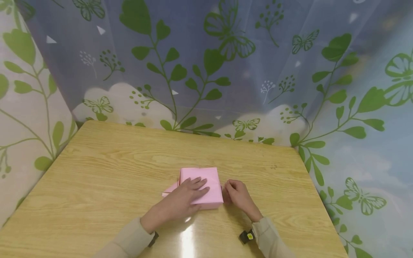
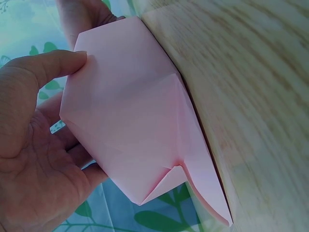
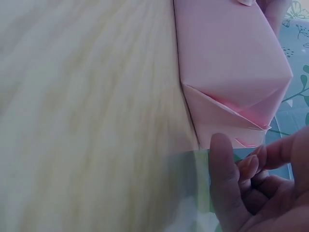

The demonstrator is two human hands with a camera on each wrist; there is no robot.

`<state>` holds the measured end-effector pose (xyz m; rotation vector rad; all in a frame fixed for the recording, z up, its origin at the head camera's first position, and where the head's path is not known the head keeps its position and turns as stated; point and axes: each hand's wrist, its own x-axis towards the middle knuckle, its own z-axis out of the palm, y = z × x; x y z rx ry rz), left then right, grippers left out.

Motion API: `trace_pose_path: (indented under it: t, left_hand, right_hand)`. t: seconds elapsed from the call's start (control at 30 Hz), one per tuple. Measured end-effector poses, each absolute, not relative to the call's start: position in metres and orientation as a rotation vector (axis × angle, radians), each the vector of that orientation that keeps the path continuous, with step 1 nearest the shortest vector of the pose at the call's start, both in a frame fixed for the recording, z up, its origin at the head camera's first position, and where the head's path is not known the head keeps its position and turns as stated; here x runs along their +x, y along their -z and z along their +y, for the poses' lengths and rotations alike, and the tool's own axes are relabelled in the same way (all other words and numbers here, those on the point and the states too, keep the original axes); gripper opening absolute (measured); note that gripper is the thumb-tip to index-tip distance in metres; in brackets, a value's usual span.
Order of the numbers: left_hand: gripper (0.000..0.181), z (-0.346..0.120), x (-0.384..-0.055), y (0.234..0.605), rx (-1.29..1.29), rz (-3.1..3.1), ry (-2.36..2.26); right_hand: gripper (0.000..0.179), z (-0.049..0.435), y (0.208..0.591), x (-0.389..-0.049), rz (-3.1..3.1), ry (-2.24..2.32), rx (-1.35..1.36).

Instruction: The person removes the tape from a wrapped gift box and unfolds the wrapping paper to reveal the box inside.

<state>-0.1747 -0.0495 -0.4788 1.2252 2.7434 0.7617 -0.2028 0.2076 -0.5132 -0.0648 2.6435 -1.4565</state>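
Note:
A box wrapped in pink paper (image 1: 204, 181) lies on the wooden table. My left hand (image 1: 180, 199) holds it, fingers spread on its top and thumb against the near side, as the left wrist view shows. A loose paper flap (image 1: 171, 189) sticks out at the left end. Folded paper with a slanting edge (image 3: 222, 113) covers part of the right end. Just beside that end is my right hand (image 1: 238, 195), fingers curled and thumb close to the paper's lower edge. Whether anything thin is between its fingertips is too unclear to see.
The wooden table (image 1: 122, 154) extends around the box on all sides. Behind it and at both sides hang curtains (image 1: 193, 96) printed with green leaves and butterflies. A dark wrist device (image 1: 247, 236) sits at the right sleeve.

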Motion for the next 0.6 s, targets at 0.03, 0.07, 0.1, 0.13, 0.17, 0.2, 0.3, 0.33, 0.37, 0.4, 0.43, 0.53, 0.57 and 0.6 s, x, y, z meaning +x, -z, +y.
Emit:
trace_pose_path:
  t: [0.03, 0.07, 0.1, 0.13, 0.17, 0.2, 0.3, 0.33, 0.37, 0.4, 0.43, 0.53, 0.57, 0.6]
  left_hand:
    - [0.057, -0.049, -0.175, 0.479, 1.226, 2.745, -0.760]
    - [0.057, -0.049, -0.174, 0.479, 1.223, 2.746, -0.759]
    - [0.057, -0.049, -0.174, 0.478, 1.222, 2.747, -0.758]
    - [0.057, -0.049, -0.174, 0.478, 1.221, 2.746, -0.759]
    - [0.057, -0.049, -0.174, 0.478, 1.220, 2.746, -0.760]
    - [0.056, -0.049, -0.174, 0.478, 1.224, 2.746, -0.758]
    - [0.056, -0.049, -0.174, 0.479, 1.231, 2.741, -0.770]
    - [0.056, -0.049, -0.174, 0.479, 1.234, 2.737, -0.776]
    - [0.056, -0.050, -0.174, 0.479, 1.235, 2.733, -0.781]
    - [0.056, -0.050, -0.174, 0.479, 1.235, 2.724, -0.796]
    - [0.056, -0.051, -0.174, 0.479, 1.235, 2.714, -0.812]
    - [0.056, -0.054, -0.176, 0.480, 1.241, 2.682, -0.847]
    - [0.056, -0.055, -0.176, 0.480, 1.245, 2.672, -0.856]
    - [0.055, -0.056, -0.176, 0.480, 1.249, 2.663, -0.865]
  right_hand:
    - [0.034, 0.208, 0.514, -0.203, 2.641, 1.453, -0.065]
    - [0.035, 0.209, 0.514, -0.202, 2.638, 1.449, -0.070]
    - [0.036, 0.209, 0.514, -0.202, 2.635, 1.443, -0.074]
    - [0.036, 0.210, 0.514, -0.202, 2.632, 1.436, -0.077]
    - [0.036, 0.210, 0.514, -0.202, 2.627, 1.431, -0.083]
    - [0.036, 0.211, 0.514, -0.202, 2.619, 1.433, -0.087]
    - [0.035, 0.214, 0.513, -0.202, 2.574, 1.458, -0.109]
    - [0.034, 0.215, 0.513, -0.202, 2.552, 1.474, -0.121]
    - [0.033, 0.216, 0.512, -0.201, 2.528, 1.491, -0.137]
    - [0.032, 0.217, 0.511, -0.201, 2.499, 1.509, -0.156]
    - [0.032, 0.218, 0.510, -0.200, 2.470, 1.519, -0.177]
    - [0.037, 0.220, 0.506, -0.199, 2.383, 1.535, -0.226]
    - [0.040, 0.220, 0.504, -0.198, 2.347, 1.552, -0.227]
    - [0.043, 0.220, 0.503, -0.197, 2.322, 1.570, -0.225]
